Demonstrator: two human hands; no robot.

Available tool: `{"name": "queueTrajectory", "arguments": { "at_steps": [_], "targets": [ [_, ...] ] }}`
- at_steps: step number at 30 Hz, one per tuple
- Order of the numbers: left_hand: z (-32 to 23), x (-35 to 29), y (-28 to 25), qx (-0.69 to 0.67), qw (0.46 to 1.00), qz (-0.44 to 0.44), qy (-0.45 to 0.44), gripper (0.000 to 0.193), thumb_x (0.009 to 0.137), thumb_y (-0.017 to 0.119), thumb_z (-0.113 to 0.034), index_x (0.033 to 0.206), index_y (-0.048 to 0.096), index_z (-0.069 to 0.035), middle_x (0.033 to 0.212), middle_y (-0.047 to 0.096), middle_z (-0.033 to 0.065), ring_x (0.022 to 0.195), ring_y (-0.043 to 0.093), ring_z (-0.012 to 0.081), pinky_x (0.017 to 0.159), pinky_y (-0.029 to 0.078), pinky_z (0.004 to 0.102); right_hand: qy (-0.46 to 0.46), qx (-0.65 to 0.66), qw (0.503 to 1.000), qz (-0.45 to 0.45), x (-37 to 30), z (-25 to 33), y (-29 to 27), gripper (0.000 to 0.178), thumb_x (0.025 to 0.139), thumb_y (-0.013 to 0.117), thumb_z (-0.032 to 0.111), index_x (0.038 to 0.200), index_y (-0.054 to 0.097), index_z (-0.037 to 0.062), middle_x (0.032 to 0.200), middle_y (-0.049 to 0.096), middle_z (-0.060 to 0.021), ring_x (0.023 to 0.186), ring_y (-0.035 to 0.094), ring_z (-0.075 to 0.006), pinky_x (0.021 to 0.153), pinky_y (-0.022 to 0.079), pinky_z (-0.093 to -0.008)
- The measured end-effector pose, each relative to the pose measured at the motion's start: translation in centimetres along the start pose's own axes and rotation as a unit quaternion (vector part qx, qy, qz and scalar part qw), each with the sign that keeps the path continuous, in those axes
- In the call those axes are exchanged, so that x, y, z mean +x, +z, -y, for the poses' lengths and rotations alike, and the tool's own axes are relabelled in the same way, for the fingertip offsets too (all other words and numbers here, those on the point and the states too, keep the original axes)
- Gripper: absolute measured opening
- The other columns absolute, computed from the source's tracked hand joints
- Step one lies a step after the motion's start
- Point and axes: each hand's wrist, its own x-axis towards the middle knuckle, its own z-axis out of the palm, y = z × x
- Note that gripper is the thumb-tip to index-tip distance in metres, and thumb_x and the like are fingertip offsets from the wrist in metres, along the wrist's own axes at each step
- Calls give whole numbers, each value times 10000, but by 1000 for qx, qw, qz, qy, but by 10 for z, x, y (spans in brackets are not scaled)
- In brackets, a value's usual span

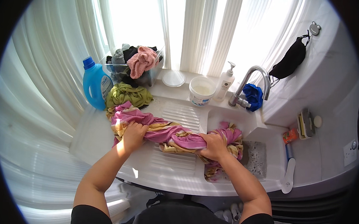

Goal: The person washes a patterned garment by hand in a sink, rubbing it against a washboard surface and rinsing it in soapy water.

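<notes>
A long pink and yellow striped cloth [162, 128] lies bunched and twisted across the ribbed washboard [173, 161] of a white laundry sink. My left hand [134, 135] is closed on the cloth near its left end. Further right, at the edge of the basin, my right hand [214, 147] grips it too. The cloth's right end hangs into the basin [254, 155], where sudsy grey water shows. Beyond the left end, a crumpled olive-green garment [130, 95] touches the cloth.
A blue detergent bottle [94, 84] and a clear bin of clothes [157, 71] stand at back left. Along the back are a round white lid [173, 78], a white tub [201, 91], a pump bottle [225, 82] and the tap [249, 81]. A white-handled brush [289, 175] lies at right.
</notes>
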Motion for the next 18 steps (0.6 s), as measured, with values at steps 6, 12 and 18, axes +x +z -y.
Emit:
{"name": "queueTrajectory", "arguments": {
  "at_steps": [6, 12, 18],
  "targets": [
    [15, 40, -119, -453, 840, 263, -141, 360, 857, 725, -225, 1151, 657, -29, 1043, 699, 63, 1016, 636, 163, 921, 487, 320, 152, 442, 876, 116, -6, -24, -40, 629, 719, 836, 325, 1235, 652, 17, 1092, 707, -149, 1005, 670, -226, 888, 498, -329],
    [-41, 79, -42, -21, 996, -23, -79, 894, 748, 668, -691, 1367, 521, -63, 1380, 511, 223, 1307, 466, 353, 1104, 282, 610, 244, -36, 969, -29, 51, -28, 14, 646, 837, 668, 555, 1262, 616, 71, 1328, 559, -203, 1248, 506, -375, 1010, 415, -524],
    [-53, 38, -3, 85, 985, 130, -79, 853, 768, 673, -622, 1436, 456, -137, 1210, 607, 262, 1188, 564, 349, 1164, 194, 566, 52, -122, 991, 8, 18, 4, 14, 606, 745, 764, 314, 1288, 568, 130, 1378, 501, -196, 1243, 492, -364, 995, 373, -561]
  ]
}}
